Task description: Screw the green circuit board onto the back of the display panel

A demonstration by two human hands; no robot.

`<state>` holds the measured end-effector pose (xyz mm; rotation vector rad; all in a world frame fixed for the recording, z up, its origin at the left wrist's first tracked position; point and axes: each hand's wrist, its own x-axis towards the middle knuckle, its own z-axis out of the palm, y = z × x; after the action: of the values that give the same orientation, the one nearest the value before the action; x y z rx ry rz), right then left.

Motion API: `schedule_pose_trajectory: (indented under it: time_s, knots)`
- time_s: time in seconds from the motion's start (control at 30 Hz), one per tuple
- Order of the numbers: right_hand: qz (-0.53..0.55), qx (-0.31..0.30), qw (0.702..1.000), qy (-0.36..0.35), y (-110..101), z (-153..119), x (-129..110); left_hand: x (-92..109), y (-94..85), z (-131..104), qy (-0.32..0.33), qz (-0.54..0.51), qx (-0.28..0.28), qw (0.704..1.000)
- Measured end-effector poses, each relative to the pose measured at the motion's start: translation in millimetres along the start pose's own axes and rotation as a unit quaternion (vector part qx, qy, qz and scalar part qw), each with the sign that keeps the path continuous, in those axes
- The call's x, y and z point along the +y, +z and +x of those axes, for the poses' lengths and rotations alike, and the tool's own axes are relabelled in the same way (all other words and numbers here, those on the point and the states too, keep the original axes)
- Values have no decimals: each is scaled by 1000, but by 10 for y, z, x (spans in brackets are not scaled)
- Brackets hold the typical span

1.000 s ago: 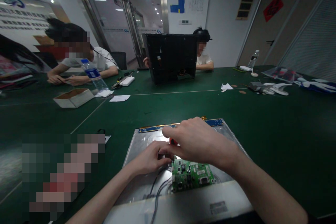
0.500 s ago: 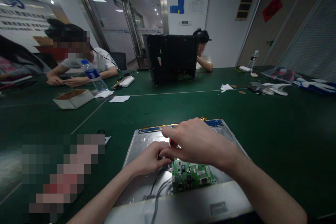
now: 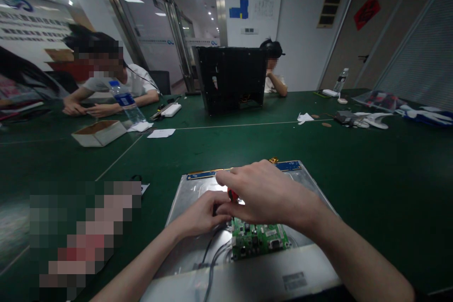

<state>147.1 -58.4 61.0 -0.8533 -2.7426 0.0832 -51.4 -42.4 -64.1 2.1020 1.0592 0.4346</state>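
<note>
My right fingers (image 3: 228, 179) apparently clamp a red handle (image 3: 231, 195) just beyond the green board (image 3: 260, 238); left fingers (image 3: 221, 219) beside, grip unclear.

Labels and signs, none legible as words or numbers.
Blurred dark characters stand under a blue swirl logo (image 3: 21, 1) on the left wall (image 3: 42, 47); a smaller blue logo (image 3: 170, 42) marks the glass. A red diamond sign (image 3: 367, 11), its character unclear, hangs on the door (image 3: 344, 62). Toward the counter's (image 3: 226, 144) far edge, a bottle (image 3: 134, 113) wears a blue label (image 3: 124, 99); the panel's (image 3: 247, 274) near edge bears a grey label (image 3: 294, 281).
</note>
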Motion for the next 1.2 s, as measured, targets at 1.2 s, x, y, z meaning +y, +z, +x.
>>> schedule_pose_trajectory:
  time_s: [1.2]
  knots:
    - [-26,3,1000,7,29,10,-18,4,16,-16,-14,10,27,999]
